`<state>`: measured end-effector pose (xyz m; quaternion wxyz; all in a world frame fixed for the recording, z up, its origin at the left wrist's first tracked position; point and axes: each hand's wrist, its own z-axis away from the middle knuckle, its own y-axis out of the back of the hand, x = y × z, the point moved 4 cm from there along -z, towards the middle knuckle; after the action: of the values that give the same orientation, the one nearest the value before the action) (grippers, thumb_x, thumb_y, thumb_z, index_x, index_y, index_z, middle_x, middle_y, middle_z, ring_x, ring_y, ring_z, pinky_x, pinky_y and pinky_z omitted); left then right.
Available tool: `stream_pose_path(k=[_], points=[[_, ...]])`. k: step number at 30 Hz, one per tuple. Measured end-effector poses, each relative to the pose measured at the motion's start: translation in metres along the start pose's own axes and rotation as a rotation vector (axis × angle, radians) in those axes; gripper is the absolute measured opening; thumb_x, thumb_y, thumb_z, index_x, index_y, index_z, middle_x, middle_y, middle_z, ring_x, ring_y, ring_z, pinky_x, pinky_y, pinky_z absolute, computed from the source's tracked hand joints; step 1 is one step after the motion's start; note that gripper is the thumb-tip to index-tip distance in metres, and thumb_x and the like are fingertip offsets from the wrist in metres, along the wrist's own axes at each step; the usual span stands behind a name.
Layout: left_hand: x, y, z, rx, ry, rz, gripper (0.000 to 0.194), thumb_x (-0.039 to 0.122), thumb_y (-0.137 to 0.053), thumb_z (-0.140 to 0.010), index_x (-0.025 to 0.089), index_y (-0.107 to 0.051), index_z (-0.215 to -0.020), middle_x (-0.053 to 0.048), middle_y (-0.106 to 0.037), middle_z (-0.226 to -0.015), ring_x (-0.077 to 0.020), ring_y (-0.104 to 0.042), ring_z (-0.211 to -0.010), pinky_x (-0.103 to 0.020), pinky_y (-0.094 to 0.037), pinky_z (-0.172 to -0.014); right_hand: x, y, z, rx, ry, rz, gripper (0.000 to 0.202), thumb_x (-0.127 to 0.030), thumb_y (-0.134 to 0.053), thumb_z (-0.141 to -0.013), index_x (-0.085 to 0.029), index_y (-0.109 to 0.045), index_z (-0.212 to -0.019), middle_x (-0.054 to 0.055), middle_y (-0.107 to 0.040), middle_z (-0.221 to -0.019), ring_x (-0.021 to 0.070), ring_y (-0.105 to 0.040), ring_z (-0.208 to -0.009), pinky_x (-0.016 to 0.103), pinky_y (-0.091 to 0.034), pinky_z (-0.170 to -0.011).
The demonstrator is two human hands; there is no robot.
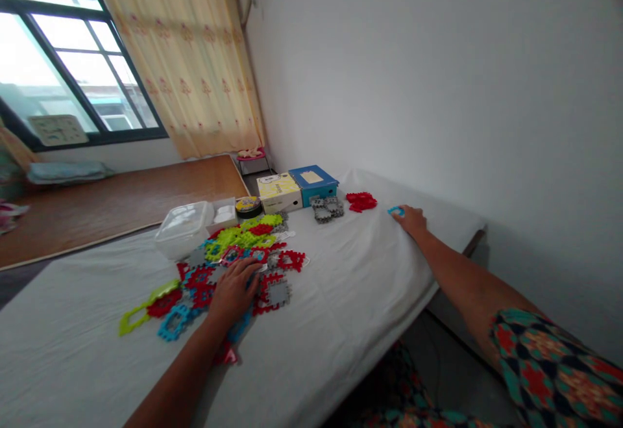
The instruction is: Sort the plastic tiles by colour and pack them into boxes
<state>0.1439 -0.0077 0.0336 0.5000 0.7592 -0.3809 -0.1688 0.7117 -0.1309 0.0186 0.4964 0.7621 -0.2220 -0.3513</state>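
Note:
My right hand [413,221] is at the table's right side, its fingers closed on a light-blue interlocking plastic piece [396,210] just above or on the white cloth. My left hand [237,288] rests on a heap of jagged-edged interlocking pieces, fingers stretched forward and slightly apart. Around it are a red and grey square piece [277,293], a red piece [292,260] and a blue piece [175,322]; some pieces are hidden under the hand. Lime-green pieces [238,238] lie beyond it. Between my hands, farther back, sit grey pieces [327,209] and red pieces [361,201] in separate groups.
Along the back stand a clear plastic container [182,228], a white box [224,214], a round black tin [248,207], a yellow box [279,193] and a blue box [314,184]. A white cloth [335,324] covers the table; a wall [438,90] borders the right.

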Motion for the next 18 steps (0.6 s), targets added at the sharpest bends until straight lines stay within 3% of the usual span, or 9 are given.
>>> stream_pose_path(k=[3, 6, 10, 12, 15, 18], points=[[0.001, 0.001, 0.000, -0.004, -0.001, 0.008, 0.034, 0.037, -0.041, -0.094, 0.027, -0.066, -0.114, -0.004, -0.063, -0.126, -0.0258, -0.054, -0.121, -0.046, -0.042, -0.107, 0.002, -0.009, -0.004, -0.053, 0.050, 0.034, 0.046, -0.050, -0.050, -0.089, -0.025, -0.063, -0.126, 0.012, -0.061, -0.130, 0.0344, -0.047, -0.120, 0.052, -0.042, -0.093], [0.004, 0.004, -0.001, -0.004, -0.004, 0.017, 0.033, 0.036, -0.042, -0.093, 0.026, -0.067, -0.112, -0.004, -0.064, -0.125, -0.0260, -0.055, -0.120, -0.046, -0.043, -0.106, 0.009, -0.012, -0.009, -0.060, -0.001, 0.042, 0.045, -0.046, -0.045, -0.092, -0.024, -0.063, -0.127, 0.013, -0.060, -0.131, 0.0352, -0.047, -0.121, 0.053, -0.041, -0.094], [0.007, 0.007, 0.000, -0.007, -0.001, 0.032, 0.033, 0.035, -0.042, -0.093, 0.026, -0.067, -0.112, -0.005, -0.064, -0.125, -0.0258, -0.055, -0.121, -0.046, -0.043, -0.106, 0.013, -0.007, -0.010, -0.025, -0.019, 0.019, 0.060, -0.050, -0.046, -0.091, -0.024, -0.043, -0.145, 0.017, -0.054, -0.137, 0.0368, -0.046, -0.124, 0.054, -0.039, -0.096], [0.006, 0.006, 0.001, -0.009, 0.004, 0.046, 0.033, 0.036, -0.043, -0.093, 0.026, -0.067, -0.113, -0.004, -0.063, -0.126, -0.0254, -0.054, -0.122, -0.046, -0.042, -0.108, 0.022, -0.003, -0.007, 0.016, -0.085, -0.001, 0.065, -0.049, -0.041, -0.093, -0.017, -0.035, -0.149, 0.022, -0.053, -0.136, 0.0364, -0.047, -0.124, 0.053, -0.040, -0.097], [0.003, 0.004, 0.002, -0.019, 0.009, 0.079, 0.034, 0.039, -0.042, -0.095, 0.025, -0.067, -0.114, -0.005, -0.063, -0.127, -0.0245, -0.053, -0.123, -0.047, -0.039, -0.110, 0.045, -0.001, -0.004, 0.008, -0.168, 0.038, 0.059, -0.043, -0.035, -0.096, -0.008, -0.041, -0.142, 0.027, -0.057, -0.126, 0.0361, -0.051, -0.121, 0.052, -0.041, -0.096], [0.001, 0.003, 0.003, -0.036, 0.007, 0.158, 0.037, 0.040, -0.040, -0.096, 0.024, -0.068, -0.115, -0.006, -0.063, -0.127, -0.0236, -0.054, -0.123, -0.047, -0.038, -0.111, 0.056, -0.003, -0.005, -0.035, -0.173, 0.089, 0.055, -0.041, -0.041, -0.093, -0.007, -0.048, -0.136, 0.028, -0.058, -0.122, 0.0370, -0.052, -0.120, 0.052, -0.042, -0.094]])
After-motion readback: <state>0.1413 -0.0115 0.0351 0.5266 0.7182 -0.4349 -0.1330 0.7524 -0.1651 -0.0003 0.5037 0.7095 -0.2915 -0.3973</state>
